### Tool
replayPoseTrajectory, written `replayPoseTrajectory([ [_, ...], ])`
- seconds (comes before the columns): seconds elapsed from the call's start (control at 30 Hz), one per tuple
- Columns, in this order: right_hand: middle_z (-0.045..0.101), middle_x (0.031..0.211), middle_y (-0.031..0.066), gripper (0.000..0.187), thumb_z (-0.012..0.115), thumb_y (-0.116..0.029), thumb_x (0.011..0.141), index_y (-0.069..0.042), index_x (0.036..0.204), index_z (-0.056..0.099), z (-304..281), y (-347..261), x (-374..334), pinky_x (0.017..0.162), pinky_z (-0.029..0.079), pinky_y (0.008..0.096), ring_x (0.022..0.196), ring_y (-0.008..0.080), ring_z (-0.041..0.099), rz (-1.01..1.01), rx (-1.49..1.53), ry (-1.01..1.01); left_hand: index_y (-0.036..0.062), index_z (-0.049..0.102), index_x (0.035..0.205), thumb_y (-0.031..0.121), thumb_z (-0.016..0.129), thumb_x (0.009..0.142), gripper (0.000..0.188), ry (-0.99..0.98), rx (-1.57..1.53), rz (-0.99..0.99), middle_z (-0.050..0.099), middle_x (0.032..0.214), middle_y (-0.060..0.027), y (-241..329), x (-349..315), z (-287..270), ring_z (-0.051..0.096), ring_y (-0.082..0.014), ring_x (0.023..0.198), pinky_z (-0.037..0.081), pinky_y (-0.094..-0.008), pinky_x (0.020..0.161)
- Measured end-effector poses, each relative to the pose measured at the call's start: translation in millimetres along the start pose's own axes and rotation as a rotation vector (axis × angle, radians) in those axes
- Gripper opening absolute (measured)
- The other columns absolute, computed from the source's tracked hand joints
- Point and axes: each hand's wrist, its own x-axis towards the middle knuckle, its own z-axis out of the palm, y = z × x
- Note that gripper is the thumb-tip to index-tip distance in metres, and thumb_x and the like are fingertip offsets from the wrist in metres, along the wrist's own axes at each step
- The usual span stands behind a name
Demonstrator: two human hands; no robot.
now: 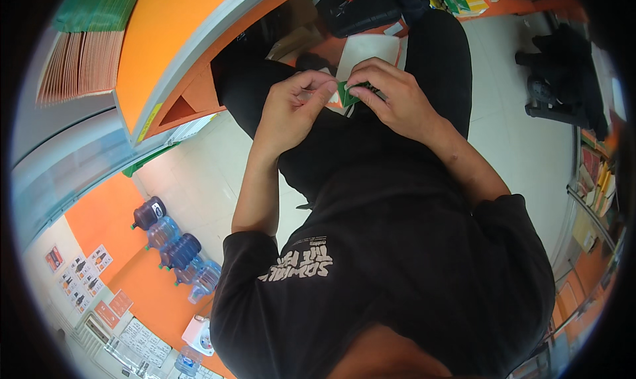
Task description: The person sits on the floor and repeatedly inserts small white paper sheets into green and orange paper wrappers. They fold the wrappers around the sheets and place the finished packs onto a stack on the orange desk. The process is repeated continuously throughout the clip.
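My left hand [286,116] and right hand [403,102] hold the small green piece [346,95] between them over my lap [306,155], fingers [322,95] pinching its opposite sides; I should keep both grips light and even so it doesn't crease.

You are pinching one small green piece [347,95] with two hands, one left hand [293,109] and one right hand [399,102], at the upper centre of the frame. At the lower left, you are seeing five large water bottles [180,250] overlapping in one row, and one further bottle [189,361] is showing near the bottom edge. Two adjoining orange notices [105,314] are hanging at the lower left, while one thick stack of sheets [83,61], too dense to count, is filling the upper left.
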Motion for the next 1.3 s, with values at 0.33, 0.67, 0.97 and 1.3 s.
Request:
replayPoseTrajectory([
  [0.33, 0.058, 0.102, 0.012, 0.014, 0.061, -0.001, 0.088, -0.001, 0.101, 0.058, 12.7, -4.1, -7.2, 0.079, 0.049, 0.0372, 0.093, 0.0307, 0.06, -0.027, -0.022, 0.088, -0.0014, 0.072, 0.1, 0.015, 0.068, 0.093, 0.019, 0.082, -0.007, -0.061, 0.066, 0.077, 0.0011, -0.3, -5.4, 7.1, 0.053, -0.0025, 0.069, 0.042, -0.0186, 0.061],
  [0.67, 0.059, 0.102, 0.0127, 0.014, 0.06, 0.001, 0.087, -0.002, 0.101, 0.056, 17.9, -4.7, -11.0, 0.079, 0.049, 0.0377, 0.094, 0.0317, 0.059, -0.035, -0.014, 0.092, -0.0026, 0.073, 0.101, 0.015, 0.069, 0.091, 0.02, 0.096, -0.067, -0.176, 0.071, 0.083, -0.0041, 1.8, -14.0, 11.1, 0.06, -0.0052, 0.075, 0.048, -0.0199, 0.068],
  [0.97, 0.063, 0.097, 0.0128, 0.014, 0.061, -0.002, 0.088, -0.003, 0.101, 0.056, 21.4, -1.6, -9.1, 0.076, 0.049, 0.038, 0.088, 0.0318, 0.062, -0.006, 0.028, 0.084, -0.0023, 0.073, 0.103, 0.014, 0.069, 0.091, 0.021, 0.048, 0.008, -0.192, 0.071, 0.083, -0.0047, 5.0, -11.3, 4.6, 0.06, -0.0047, 0.076, 0.048, -0.02, 0.069],
  [1.3, 0.065, 0.091, 0.0077, 0.012, 0.066, -0.007, 0.087, -0.004, 0.097, 0.059, 14.6, -14.6, -9.0, 0.071, 0.05, 0.0327, 0.083, 0.026, 0.065, 0.2, 0.282, -0.086, -0.0031, 0.07, 0.103, 0.014, 0.065, 0.093, 0.02, -0.209, -0.188, -0.191, 0.07, 0.089, -0.0041, -1.9, -8.2, -20.7, 0.061, -0.0059, 0.082, 0.048, -0.0218, 0.073],
])
